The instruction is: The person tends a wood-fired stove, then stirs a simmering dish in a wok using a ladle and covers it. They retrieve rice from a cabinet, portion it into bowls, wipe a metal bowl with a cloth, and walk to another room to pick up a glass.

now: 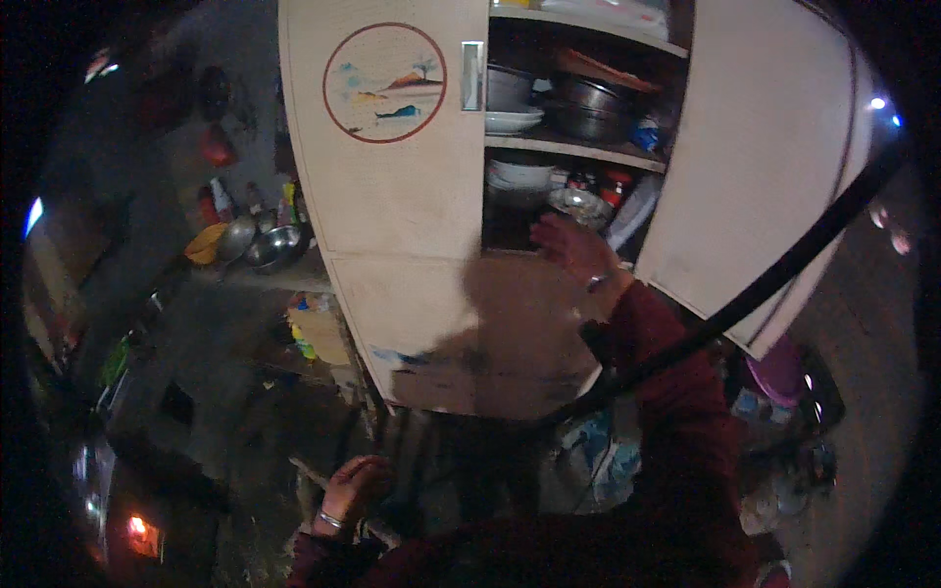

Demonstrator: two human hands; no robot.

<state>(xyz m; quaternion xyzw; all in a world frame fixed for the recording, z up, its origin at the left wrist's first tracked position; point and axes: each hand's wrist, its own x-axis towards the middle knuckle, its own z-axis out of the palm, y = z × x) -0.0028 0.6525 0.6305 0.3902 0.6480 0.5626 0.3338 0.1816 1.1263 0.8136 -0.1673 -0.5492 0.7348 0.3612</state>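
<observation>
My right hand (pixel 577 253) is raised in front of the open side of a cream cupboard (pixel 404 198), its fingers extended and nothing seen in them. Just beyond the fingers, on the lower shelf, sits a clear glass bowl (pixel 579 206); whether they touch it I cannot tell. White bowls (pixel 520 176) are to its left, and a red-lidded jar (pixel 614 188) stands behind it. Low and to the left, my left hand (pixel 354 485) hangs with curled fingers; its palm is hidden. Both wrists wear a silver bangle.
The cupboard door (pixel 757 140) is swung out to the right. Metal pots (pixel 592 106) fill the middle shelf. Steel bowls (pixel 273 246) rest on a counter at left. A fire (pixel 140 528) glows at lower left. A black strap (pixel 735 309) crosses my view.
</observation>
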